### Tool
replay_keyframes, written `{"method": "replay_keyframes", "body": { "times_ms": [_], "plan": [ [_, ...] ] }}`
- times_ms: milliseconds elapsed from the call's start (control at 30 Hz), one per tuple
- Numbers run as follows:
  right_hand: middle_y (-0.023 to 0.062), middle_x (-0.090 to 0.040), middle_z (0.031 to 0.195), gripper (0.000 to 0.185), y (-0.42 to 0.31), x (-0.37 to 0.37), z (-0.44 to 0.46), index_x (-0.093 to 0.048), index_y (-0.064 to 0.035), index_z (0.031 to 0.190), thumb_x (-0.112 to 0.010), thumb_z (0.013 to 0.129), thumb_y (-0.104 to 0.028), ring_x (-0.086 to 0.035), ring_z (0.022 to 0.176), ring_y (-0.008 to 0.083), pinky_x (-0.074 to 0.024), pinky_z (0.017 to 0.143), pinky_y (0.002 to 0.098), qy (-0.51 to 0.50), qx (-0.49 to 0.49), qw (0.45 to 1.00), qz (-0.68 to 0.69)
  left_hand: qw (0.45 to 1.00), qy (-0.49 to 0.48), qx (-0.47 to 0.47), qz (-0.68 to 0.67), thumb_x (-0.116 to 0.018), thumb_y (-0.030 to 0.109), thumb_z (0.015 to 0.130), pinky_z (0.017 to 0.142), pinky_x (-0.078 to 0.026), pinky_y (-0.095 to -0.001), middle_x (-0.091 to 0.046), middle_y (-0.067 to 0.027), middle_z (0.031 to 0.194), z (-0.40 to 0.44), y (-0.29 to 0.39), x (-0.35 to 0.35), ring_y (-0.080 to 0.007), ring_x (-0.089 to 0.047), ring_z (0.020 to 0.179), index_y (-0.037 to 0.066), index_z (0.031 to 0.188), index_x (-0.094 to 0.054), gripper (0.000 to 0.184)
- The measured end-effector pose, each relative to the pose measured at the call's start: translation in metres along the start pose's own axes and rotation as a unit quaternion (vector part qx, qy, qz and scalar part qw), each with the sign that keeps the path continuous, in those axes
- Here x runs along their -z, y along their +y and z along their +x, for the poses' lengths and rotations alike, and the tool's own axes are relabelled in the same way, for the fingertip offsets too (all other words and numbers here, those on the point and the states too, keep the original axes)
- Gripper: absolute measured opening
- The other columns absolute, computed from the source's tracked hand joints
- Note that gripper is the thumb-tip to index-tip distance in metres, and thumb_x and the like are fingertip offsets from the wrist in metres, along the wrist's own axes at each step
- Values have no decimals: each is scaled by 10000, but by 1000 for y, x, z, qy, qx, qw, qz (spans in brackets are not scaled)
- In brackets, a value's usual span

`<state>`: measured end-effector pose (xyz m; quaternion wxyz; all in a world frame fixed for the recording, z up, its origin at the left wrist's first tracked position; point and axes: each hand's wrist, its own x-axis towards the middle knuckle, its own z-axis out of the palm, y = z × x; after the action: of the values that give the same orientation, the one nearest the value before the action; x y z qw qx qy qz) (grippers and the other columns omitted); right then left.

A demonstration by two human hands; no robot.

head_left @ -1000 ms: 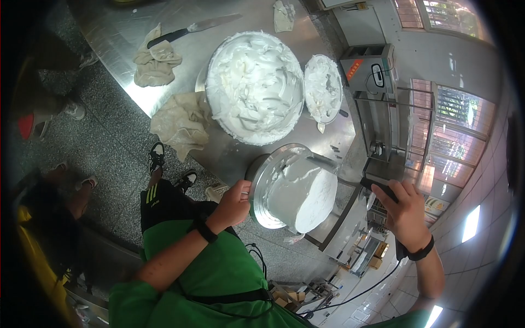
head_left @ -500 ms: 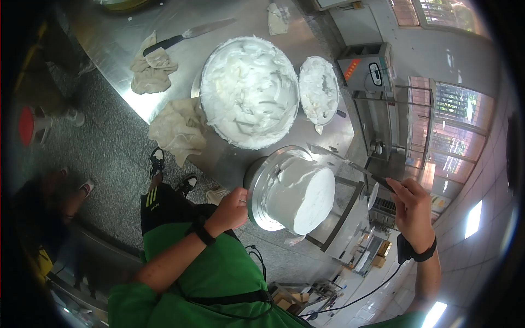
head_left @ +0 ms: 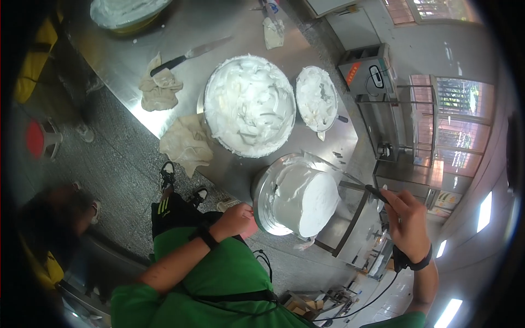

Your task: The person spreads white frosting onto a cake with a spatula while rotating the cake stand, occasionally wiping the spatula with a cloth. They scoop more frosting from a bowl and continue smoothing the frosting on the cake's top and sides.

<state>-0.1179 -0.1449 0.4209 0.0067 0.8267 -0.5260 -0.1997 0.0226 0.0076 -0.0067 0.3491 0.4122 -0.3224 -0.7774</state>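
Observation:
A tall cake covered in white cream rests on a round metal turntable. My left hand is closed at the turntable's near-left rim, fingers curled against the edge. In my right hand is the dark handle of a long spatula, its blade lying along the far side of the cake. Beyond the turntable stands a big bowl heaped with white cream. To its right is a smaller oval container of cream.
On the metal table lie another spatula, crumpled cloths and a piping bag. Another cream-filled bowl stands at the top left. A red stool and a person are at the left.
The right hand has brought the spatula blade from beside the cake up to its far side. The view has shifted, so more of the top-left bowl shows. My left hand stays at the turntable rim.

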Motion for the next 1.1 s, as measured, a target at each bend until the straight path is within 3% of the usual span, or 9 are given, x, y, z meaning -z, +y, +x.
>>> {"method": "replay_keyframes", "body": {
  "times_ms": [133, 200, 333, 433, 600, 733, 833, 1100],
  "plan": [
    [121, -588, 787, 329, -1, -2, -30, -713, -48, 1163, -665, 842, 8, -585, 629, 301, -466, 587, 401, 11, -22, 999, 28, 996, 6, 1, 85, -605, 16, 807, 867, -562, -372, -714, -237, 1077, 4, -1, 9, -305, -707, 1044, -91, 1160, -585, 369],
    [125, -586, 791, 327, -4, -3, -47, -712, -46, 1167, -657, 849, 6, -583, 627, 299, -465, 585, 399, 22, -36, 998, 42, 998, 14, -21, 51, -603, -25, 874, 865, -566, -343, -679, -197, 1119, 9, 0, 12, -260, -697, 1042, -80, 1186, -551, 321],
    [138, -575, 801, 331, -12, -10, -86, -707, -43, 1186, -639, 864, -5, -579, 624, 293, -461, 584, 392, 36, -85, 992, 91, 996, -12, -40, 77, -588, -36, 888, 873, -567, -344, -674, -188, 1110, 18, 6, 18, -265, -696, 1042, -72, 1191, -552, 308],
    [136, -562, 797, 337, -21, -21, -113, -700, -27, 1192, -643, 860, -16, -573, 634, 290, -457, 581, 386, 59, -99, 986, 117, 997, -34, -19, 72, -578, -40, 895, 880, -561, -331, -673, -172, 1112, 21, 18, 21, -245, -687, 1050, -59, 1216, -545, 323],
    [124, -554, 832, 349, -35, -41, -147, -700, -18, 1186, -658, 840, -27, -574, 669, 297, -467, 603, 392, 77, -137, 976, 148, 983, -141, 117, -19, -572, -26, 909, 923, -545, -332, -648, -155, 1192, 18, 39, 22, -238, -661, 1093, -20, 1273, -529, 367],
    [143, -550, 899, 373, -37, -55, -171, -696, -19, 1191, -676, 818, -35, -583, 742, 312, -475, 632, 403, 101, -129, 973, 164, 969, -160, 186, -38, -577, -1, 924, 1021, -523, -383, -615, -145, 1225, 13, 52, 18, -261, -627, 1175, 6, 1314, -493, 399],
    [172, -541, 970, 420, -43, -63, -180, -679, -23, 1195, -701, 775, -38, -576, 826, 346, -480, 670, 433, 109, -103, 978, 144, 966, -166, 189, -63, -546, -21, 937, 1045, -515, -401, -580, -143, 1245, 14, 40, 24, -269, -627, 1183, 15, 1320, -476, 390],
    [157, -536, 958, 445, -56, -79, -191, -680, -35, 1197, -713, 753, -49, -565, 823, 326, -455, 674, 434, 150, -88, 971, 162, 964, -155, 214, -23, -444, -16, 931, 1054, -497, -368, -547, -178, 1379, 6, 67, 31, -278, -597, 1242, -29, 1411, -426, 481]
  ]
}}
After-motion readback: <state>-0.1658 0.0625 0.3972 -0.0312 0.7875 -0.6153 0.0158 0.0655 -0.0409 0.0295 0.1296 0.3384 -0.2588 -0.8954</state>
